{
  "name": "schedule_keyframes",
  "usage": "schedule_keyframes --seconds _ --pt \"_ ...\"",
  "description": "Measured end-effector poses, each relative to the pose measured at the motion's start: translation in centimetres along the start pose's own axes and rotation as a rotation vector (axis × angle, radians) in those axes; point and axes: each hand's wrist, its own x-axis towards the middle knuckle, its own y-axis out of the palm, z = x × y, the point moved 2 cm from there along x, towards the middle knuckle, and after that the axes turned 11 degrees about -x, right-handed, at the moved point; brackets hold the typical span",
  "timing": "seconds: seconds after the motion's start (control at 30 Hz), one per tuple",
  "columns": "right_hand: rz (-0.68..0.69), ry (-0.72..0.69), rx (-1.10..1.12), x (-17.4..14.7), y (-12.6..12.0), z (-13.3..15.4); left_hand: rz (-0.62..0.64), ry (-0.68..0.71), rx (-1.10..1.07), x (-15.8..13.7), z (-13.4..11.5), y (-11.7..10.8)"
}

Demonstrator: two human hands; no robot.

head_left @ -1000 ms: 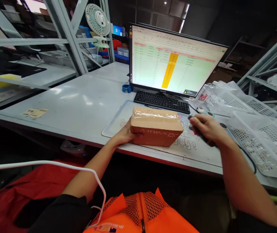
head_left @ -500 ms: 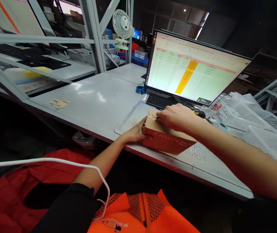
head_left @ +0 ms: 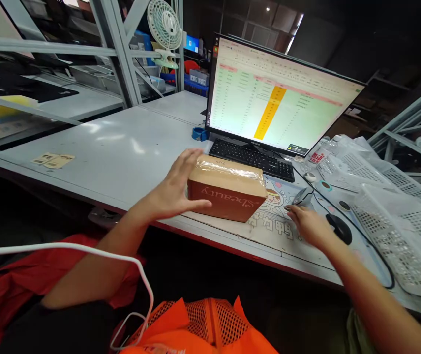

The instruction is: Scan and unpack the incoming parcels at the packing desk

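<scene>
A brown cardboard box (head_left: 228,200) with "beauty" lettering on its front and shiny clear tape along its top rests on the desk mat, near the front edge. My left hand (head_left: 171,189) is at the box's left end, fingers stretched out along that side and the thumb across the front face. It looks spread rather than clenched. To the right of the box, my right hand (head_left: 308,223) is low over the mat with its fingers pinched together. A small greyish item (head_left: 302,196) is by those fingertips; its kind and whether it is held are unclear.
Behind the box are a black keyboard (head_left: 253,160) and a large monitor (head_left: 280,98). A black mouse (head_left: 339,228), a cable and white perforated baskets (head_left: 398,236) occupy the right side. A blue tape roll (head_left: 199,133) stands left of the monitor; a fan (head_left: 165,24) is clipped behind.
My right hand has left the box top and moved right, down to the mat. The left hand's fingers have spread at the box's end. The box appears turned, its taped top now showing.
</scene>
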Motion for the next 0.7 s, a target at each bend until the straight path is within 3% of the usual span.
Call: schedule_keyframes --seconds 0.1,0.17,0.23,0.3,0.4,0.47,0.57,0.7 --pt "-0.036 -0.029 0.072 1.2 2.5 3.2 -0.021 0.193 0.289 -0.3 -4.1 2.6" --pt "-0.01 -0.077 0.161 2.6 1.7 3.9 -0.074 0.236 0.403 0.0 -4.1 5.2" --pt "-0.075 -0.109 0.336 4.2 -1.1 3.8 -0.206 0.249 0.447 0.4 -2.8 7.2" --pt "-0.267 -0.143 0.552 5.7 -5.2 3.9 -0.312 0.241 0.452 0.6 -1.5 8.2" --pt "-0.466 -0.294 0.723 7.5 -11.0 6.2 -0.3 0.202 0.441 1.0 -0.7 8.2" --pt "-0.417 -0.411 0.655 8.3 -13.4 8.9 -0.277 0.19 0.434 1.2 -0.9 7.7" --pt "-0.307 -0.469 0.424 9.0 -15.0 11.7 -0.279 0.199 0.431 1.2 -1.3 7.3" --pt "-0.344 -0.3 0.258 11.1 -15.6 11.2 -0.295 0.252 0.434 0.2 -1.9 7.8"
